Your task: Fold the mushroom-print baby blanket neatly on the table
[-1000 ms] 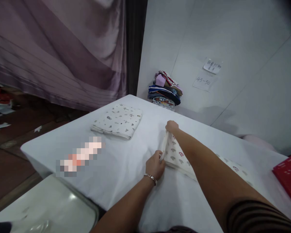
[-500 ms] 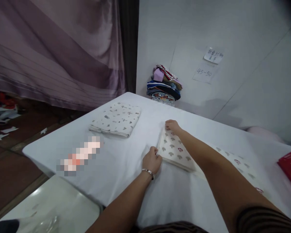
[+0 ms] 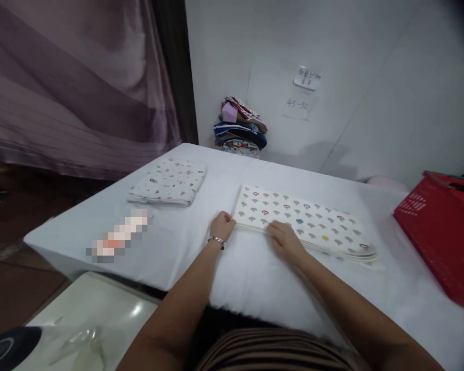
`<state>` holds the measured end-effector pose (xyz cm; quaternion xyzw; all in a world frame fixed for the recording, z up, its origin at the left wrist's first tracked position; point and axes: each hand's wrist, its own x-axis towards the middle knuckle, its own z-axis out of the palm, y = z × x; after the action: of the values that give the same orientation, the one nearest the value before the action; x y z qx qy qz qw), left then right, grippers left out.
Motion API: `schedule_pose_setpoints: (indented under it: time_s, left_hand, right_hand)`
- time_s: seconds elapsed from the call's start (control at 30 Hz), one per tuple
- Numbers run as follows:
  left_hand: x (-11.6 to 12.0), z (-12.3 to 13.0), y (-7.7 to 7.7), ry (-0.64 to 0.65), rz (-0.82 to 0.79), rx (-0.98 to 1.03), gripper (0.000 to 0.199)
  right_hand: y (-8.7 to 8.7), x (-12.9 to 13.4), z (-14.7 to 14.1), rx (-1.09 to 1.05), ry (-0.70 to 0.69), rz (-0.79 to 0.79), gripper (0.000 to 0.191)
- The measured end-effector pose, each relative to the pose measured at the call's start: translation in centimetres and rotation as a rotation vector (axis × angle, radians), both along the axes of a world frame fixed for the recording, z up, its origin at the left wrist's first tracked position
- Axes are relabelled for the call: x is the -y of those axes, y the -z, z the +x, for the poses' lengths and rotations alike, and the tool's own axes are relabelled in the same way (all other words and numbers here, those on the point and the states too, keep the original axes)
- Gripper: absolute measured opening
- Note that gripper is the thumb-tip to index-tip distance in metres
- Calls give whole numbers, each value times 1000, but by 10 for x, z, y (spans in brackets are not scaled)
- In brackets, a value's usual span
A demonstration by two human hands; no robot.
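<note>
A long folded cloth (image 3: 290, 214), white with grey mushrooms and a few red, blue and yellow ones, lies on the white-covered table (image 3: 201, 263) in front of me. My left hand (image 3: 221, 228), with a bracelet at the wrist, is closed in a pinch on its near left corner. Farther right along the near edge, my right hand (image 3: 288, 242) rests with fingers stretched out, touching the cloth's layers. To the left lies another folded cloth (image 3: 170, 181), white with small scattered prints, apart from both hands.
A red plastic basket (image 3: 441, 242) stands at the right. Against the wall is a stack of folded fabrics (image 3: 240, 129). A blurred-out item (image 3: 119, 234) lies at the table's left. At lower left is a pale glossy surface (image 3: 100, 299); a purple curtain (image 3: 81, 77) hangs behind.
My right hand has left the cloth's far left corner and come down to the near edge. The mushroom cloth now lies flatter, its whole length showing. The view has shifted right, revealing more of the basket.
</note>
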<state>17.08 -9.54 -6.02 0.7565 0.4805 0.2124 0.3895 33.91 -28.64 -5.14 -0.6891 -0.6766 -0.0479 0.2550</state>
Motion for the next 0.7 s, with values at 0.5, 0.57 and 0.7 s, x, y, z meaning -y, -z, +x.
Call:
schedule_pose_setpoints:
  time_s: [0.5, 0.57, 0.7]
  left_hand:
    - [14, 6, -16, 105, 391, -287, 29]
    - [16, 7, -18, 113, 469, -326, 32]
    - [15, 10, -18, 239, 649, -389, 33]
  right_hand:
    - [18, 167, 97, 48, 473, -44, 33]
    - [17, 198, 112, 25, 563, -23, 30]
    - [7, 243, 136, -122, 813, 80, 27]
